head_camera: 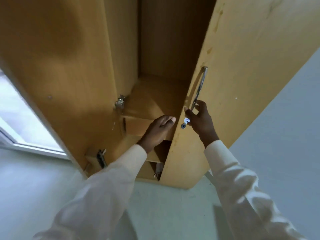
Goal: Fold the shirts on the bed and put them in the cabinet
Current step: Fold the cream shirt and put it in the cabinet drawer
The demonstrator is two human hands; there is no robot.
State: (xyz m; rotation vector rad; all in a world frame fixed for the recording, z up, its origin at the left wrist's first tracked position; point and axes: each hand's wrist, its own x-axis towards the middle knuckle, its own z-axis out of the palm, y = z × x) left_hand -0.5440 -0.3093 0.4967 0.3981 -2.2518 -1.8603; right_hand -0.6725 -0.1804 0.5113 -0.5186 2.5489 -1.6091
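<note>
Cabinet (pixel 169 40) of yellow-brown wood fills the view from 10 to 2 o'clock, seen from just below. Its left door (pixel 60 66) is swung wide and its right door (pixel 242 84) stands partly open, so a dark gap shows between them at 12 o'clock. The right hand (pixel 200 120), just right of centre, has its fingers curled round the lower end of the metal handle (pixel 200 87) on the right door, with the thumb on the near side. A small white tag (pixel 186 120) hangs at the lock just below that grip. The left hand (pixel 158 130), at dead centre, reaches into the gap with fingers straight and pressed together, close to the door's edge. Whether it touches the shelf (pixel 152 97) I cannot tell. A steel hinge (pixel 119 103) sits at 10 o'clock on the left door. Pale sleeves (pixel 107 187) run down to 6 o'clock over a grey floor (pixel 164 205), and a bright window (pixel 20 118) shows at 9 o'clock.
</note>
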